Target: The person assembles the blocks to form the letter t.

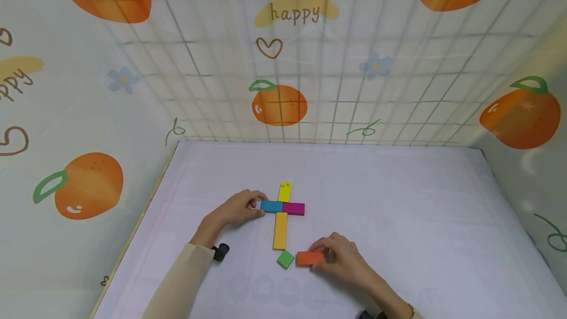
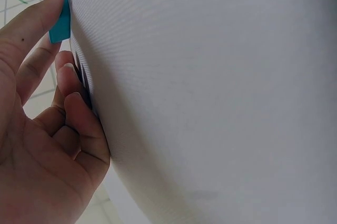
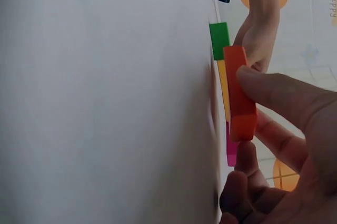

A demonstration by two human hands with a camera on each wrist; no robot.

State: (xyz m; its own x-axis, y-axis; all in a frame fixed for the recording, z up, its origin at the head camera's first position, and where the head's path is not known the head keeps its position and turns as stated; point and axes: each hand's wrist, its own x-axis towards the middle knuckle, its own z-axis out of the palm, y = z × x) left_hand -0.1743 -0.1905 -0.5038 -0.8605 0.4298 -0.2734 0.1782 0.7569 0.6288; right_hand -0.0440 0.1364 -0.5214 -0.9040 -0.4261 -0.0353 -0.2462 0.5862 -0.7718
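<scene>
With thumb and fingers, my left hand (image 1: 241,207) pinches the left end of a blue block (image 1: 271,206); the left wrist view shows the thumb on this teal-blue block (image 2: 58,13). End to end with it lies a magenta block (image 1: 294,208). A yellow block (image 1: 285,192) extends above the pair and an amber block (image 1: 280,231) below, forming a cross. My right hand (image 1: 345,260) grips an orange block (image 1: 309,259) between thumb and fingers at its right end. Just left of that block, a green square block (image 1: 285,259) sits turned like a diamond below the amber one.
The blocks are on a white-covered table (image 1: 398,201). A printed curtain (image 1: 212,63) with oranges and hearts hangs behind and at both sides. Black wrist cameras show at the left wrist (image 1: 220,252) and right wrist (image 1: 371,315).
</scene>
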